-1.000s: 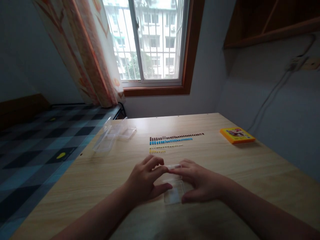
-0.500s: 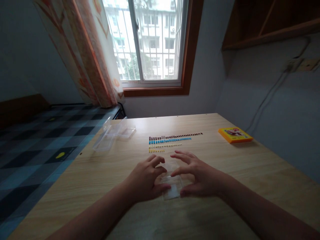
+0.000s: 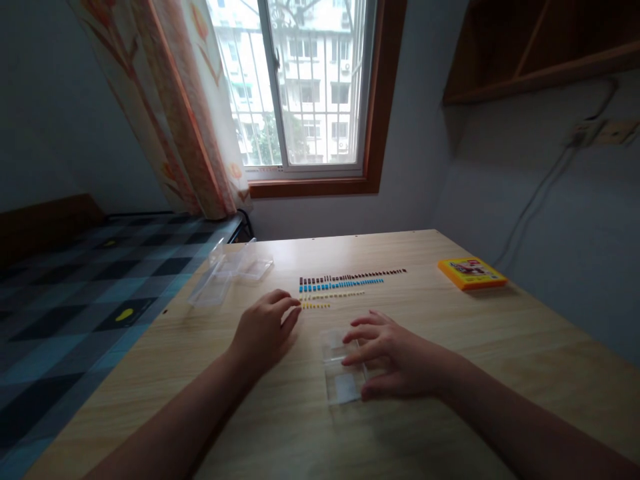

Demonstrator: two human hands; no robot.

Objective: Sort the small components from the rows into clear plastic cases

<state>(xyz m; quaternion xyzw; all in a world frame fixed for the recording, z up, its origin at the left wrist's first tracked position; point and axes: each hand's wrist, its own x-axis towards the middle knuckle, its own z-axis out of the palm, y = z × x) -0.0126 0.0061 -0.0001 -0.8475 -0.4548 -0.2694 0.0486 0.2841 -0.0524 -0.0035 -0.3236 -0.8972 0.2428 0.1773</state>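
We note the left grip point(image 3: 267, 328) at the left end of the yellow row point(image 3: 317, 306), fingertips drawn close; we cannot tell whether they pinch a piece. The right grip point(image 3: 397, 357) is spread, fingers over the right side of the clear box point(image 3: 345, 387), thumb by its near right corner. Box lies on the bench point(image 3: 450, 320), nearer us than the rows. Beyond yellow we log pale point(image 3: 334, 295), blue point(image 3: 343, 285) and dark rows point(image 3: 353, 276).

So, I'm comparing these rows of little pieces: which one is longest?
The dark brown row, the one farthest back: its right end reaches beyond those of the blue row, cream row and yellow row.
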